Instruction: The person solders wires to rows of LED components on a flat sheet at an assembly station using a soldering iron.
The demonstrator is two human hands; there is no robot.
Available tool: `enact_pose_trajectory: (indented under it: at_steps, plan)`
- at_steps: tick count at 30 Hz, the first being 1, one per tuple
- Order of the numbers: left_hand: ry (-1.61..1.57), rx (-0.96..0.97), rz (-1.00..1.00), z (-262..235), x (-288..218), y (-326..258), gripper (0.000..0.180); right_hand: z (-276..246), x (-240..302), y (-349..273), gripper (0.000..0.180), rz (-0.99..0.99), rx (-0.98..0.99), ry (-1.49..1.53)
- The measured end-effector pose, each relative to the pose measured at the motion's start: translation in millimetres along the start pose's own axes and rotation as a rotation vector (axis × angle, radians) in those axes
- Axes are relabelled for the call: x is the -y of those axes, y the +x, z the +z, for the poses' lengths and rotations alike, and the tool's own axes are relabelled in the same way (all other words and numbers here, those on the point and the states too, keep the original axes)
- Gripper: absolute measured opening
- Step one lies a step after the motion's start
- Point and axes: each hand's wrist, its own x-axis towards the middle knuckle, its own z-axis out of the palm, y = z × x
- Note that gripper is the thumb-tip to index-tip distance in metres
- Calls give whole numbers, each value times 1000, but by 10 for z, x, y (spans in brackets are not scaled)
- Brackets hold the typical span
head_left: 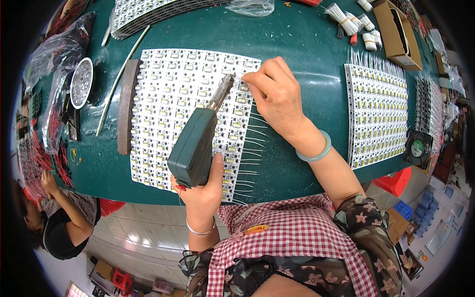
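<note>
My left hand (204, 195) is wrapped around the handle of a dark green soldering gun (192, 146). Its tip points up and away, over a white sheet of LED circuit boards (158, 126) lying flat on the green table. Closed in a pinch, my right hand (278, 96) is at the sheet's upper right edge, close to the gun's tip. Whatever sits between those fingertips is too small to make out. Below that hand, several short white wires (251, 159) stick out from the right edge. Along the left edge lies a brown bar (127, 109).
At right is another LED sheet (378, 116) with white wires, beside a small black fan (418, 148). Wire bundles (346, 20) and a cardboard box (398, 37) stand far right. A round dish (81, 83) and a thin pale rod (118, 81) lie left. Another person (67, 222) works at lower left.
</note>
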Motion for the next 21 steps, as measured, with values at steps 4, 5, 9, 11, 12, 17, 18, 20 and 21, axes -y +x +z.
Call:
enact_pose_trajectory:
  at_steps: [4, 5, 9, 11, 12, 17, 18, 20, 21]
  plan:
    - [5, 16, -21, -7, 21, -3, 26, -2, -2, -7, 11, 0, -1, 1]
    - [9, 6, -21, -2, 15, -1, 26, -2, -4, -10, 11, 2, 4, -1]
    - [63, -43, 52, -35, 71, -17, 25, -1, 10, 4, 11, -2, 6, -2]
    - [42, -52, 51, -43, 53, -35, 26, -3, 11, 4, 10, -3, 7, -7]
    - [21, -63, 51, -48, 41, -38, 26, -5, 13, 5, 10, -4, 6, -7]
    - [59, -31, 156, -54, 49, -10, 28, -16, 26, 10, 10, 8, 14, -10]
    - [70, -14, 226, -53, 62, -1, 30, -15, 29, 12, 10, 7, 14, -10]
    - [78, -17, 237, -57, 72, 0, 30, -16, 39, 28, 11, 3, -13, -1]
    - [85, -20, 247, -59, 74, -2, 30, -25, 46, 32, 12, 8, -14, 14]
